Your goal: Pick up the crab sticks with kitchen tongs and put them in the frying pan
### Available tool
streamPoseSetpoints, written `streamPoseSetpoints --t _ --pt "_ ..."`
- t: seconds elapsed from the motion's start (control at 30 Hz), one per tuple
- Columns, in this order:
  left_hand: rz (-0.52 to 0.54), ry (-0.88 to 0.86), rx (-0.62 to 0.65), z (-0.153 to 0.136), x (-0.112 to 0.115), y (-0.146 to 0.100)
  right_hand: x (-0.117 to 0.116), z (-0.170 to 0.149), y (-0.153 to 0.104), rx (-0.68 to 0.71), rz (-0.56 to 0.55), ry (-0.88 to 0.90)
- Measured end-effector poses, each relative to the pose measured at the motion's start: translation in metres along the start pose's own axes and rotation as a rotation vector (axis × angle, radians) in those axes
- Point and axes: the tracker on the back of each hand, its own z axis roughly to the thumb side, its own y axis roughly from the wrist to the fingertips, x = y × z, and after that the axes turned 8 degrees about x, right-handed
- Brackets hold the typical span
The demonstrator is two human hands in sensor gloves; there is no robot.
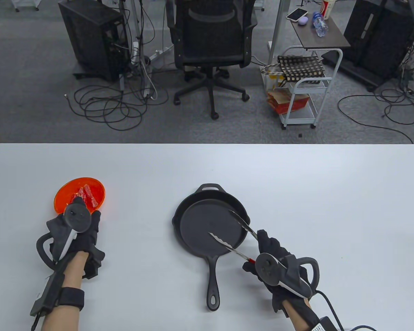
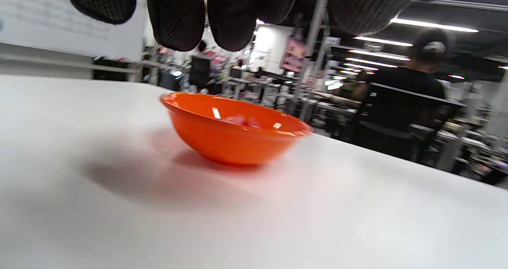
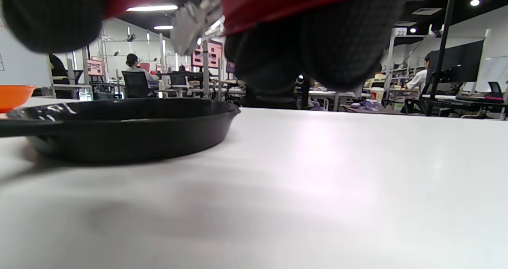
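An orange bowl (image 1: 63, 196) (image 2: 230, 136) at the table's left holds several pink-red crab sticks (image 1: 87, 196) (image 2: 241, 120). My left hand (image 1: 76, 230) hovers just in front of the bowl, fingers (image 2: 176, 15) hanging loosely and holding nothing. A black cast-iron frying pan (image 1: 189, 226) (image 3: 119, 130) sits in the middle, handle toward me; no crab stick shows in it. My right hand (image 1: 274, 253) grips the red-handled metal tongs (image 1: 236, 229) (image 3: 196, 19), whose open tips reach over the pan's right side.
The white table (image 1: 314, 193) stretches wide to the right and behind the pan. Beyond its far edge stand an office chair (image 1: 212, 44), computer towers, floor cables and a white cart (image 1: 303, 93). A person's back (image 2: 405, 98) shows in the left wrist view.
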Motion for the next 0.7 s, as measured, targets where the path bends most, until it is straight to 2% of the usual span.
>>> streamPoseSetpoints --t 0.07,0.2,0.33,0.43,0.6,0.7 --pt "-0.009 -0.052 -0.063 -0.012 -0.003 0.016 0.001 0.002 0.001 -0.006 -0.006 0.007" --pt "-0.062 -0.023 -0.125 -0.028 0.0 0.042 -0.001 0.001 0.001 -0.018 0.001 0.004" --pt "-0.174 -0.106 -0.198 -0.041 0.015 0.061 0.0 -0.006 0.001 -0.047 -0.044 -0.016" --pt "-0.237 -0.096 -0.256 -0.048 0.028 0.073 0.0 -0.01 0.001 -0.067 -0.054 -0.007" --pt "-0.241 -0.066 -0.288 -0.061 0.044 0.087 0.0 -0.01 0.001 -0.069 -0.059 -0.029" --pt "-0.126 -0.093 -0.327 -0.063 0.05 0.091 0.0 -0.009 0.001 -0.072 -0.068 -0.023"
